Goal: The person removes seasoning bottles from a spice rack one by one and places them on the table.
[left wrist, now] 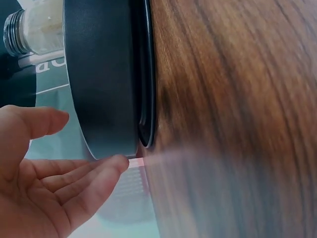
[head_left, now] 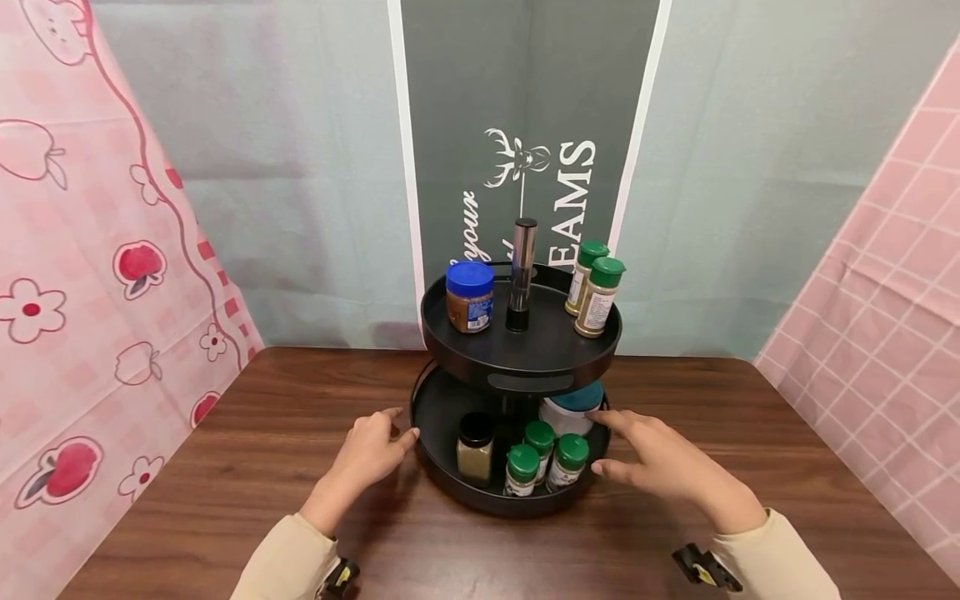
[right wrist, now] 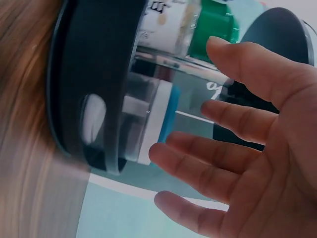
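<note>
A black two-tier round rack (head_left: pixel 517 354) stands on the wooden table. My left hand (head_left: pixel 371 450) is beside the lower tier's left side; in the left wrist view its extended fingertips (left wrist: pixel 119 162) are right at the tier's outer wall, thumb apart. My right hand (head_left: pixel 660 458) is at the right side, fingers spread and nothing in them. The lower tier carries a black-capped square jar (head_left: pixel 475 454), several green-capped spice bottles (head_left: pixel 566 467) and a white tub with a teal lid (head_left: pixel 566 417), partly hidden under the upper tier.
On the upper tier stand a blue-lidded brown jar (head_left: pixel 469 300) and two green-capped spice bottles (head_left: pixel 597 304), around a metal centre post (head_left: pixel 522 275). Behind the table (head_left: pixel 300 392) hangs a grey-green curtain (head_left: pixel 300 167), with pink patterned cloth (head_left: pixel 75 292) at the left and pink checks on the right.
</note>
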`<state>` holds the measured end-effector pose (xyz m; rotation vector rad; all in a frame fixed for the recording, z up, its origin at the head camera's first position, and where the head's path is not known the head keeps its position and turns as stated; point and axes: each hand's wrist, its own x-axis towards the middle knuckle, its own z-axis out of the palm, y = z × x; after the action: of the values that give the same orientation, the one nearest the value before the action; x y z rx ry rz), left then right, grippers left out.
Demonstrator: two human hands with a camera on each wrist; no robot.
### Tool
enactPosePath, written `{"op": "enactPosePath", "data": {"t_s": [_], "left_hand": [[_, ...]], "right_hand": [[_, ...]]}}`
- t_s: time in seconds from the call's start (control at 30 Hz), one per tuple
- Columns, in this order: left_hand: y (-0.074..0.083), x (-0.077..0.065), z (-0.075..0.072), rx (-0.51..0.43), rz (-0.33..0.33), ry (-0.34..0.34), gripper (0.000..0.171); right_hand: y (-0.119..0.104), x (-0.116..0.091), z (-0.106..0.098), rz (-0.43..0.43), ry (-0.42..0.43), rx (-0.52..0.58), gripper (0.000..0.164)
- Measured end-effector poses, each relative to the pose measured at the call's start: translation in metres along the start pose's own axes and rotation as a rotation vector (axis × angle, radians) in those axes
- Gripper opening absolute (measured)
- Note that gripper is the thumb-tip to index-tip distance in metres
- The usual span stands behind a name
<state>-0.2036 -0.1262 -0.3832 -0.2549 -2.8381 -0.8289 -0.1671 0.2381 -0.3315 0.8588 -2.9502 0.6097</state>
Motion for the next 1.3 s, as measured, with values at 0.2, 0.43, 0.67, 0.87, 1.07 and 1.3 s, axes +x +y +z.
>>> {"op": "enactPosePath", "data": {"t_s": [0.2,0.43,0.67,0.87,1.07,1.3], "left_hand": [[-0.001,0.002,0.005,-0.025,0.009,0.028,0.047],[0.001,0.001,0.007,-0.031,-0.003,0.02,0.045],[0.004,0.003,0.009,-0.025,-0.011,0.027,0.048],[0.008,0.005,0.012,-0.028,-0.018,0.044,0.044],[0.011,0.006,0.015,-0.028,0.006,0.062,0.026],[0.014,0.009,0.015,-0.014,-0.029,0.044,0.031]], "right_hand": [[-0.006,0.006,0.003,-0.06,-0.004,0.042,0.059],[-0.01,0.009,0.009,-0.078,-0.031,0.064,0.058],[-0.011,0.013,0.014,-0.098,-0.04,0.097,0.053],[-0.013,0.015,0.019,-0.101,-0.036,0.124,0.043],[-0.014,0.015,0.02,-0.109,-0.015,0.1,0.033],[-0.014,0.016,0.021,-0.097,-0.007,0.095,0.029]]}}
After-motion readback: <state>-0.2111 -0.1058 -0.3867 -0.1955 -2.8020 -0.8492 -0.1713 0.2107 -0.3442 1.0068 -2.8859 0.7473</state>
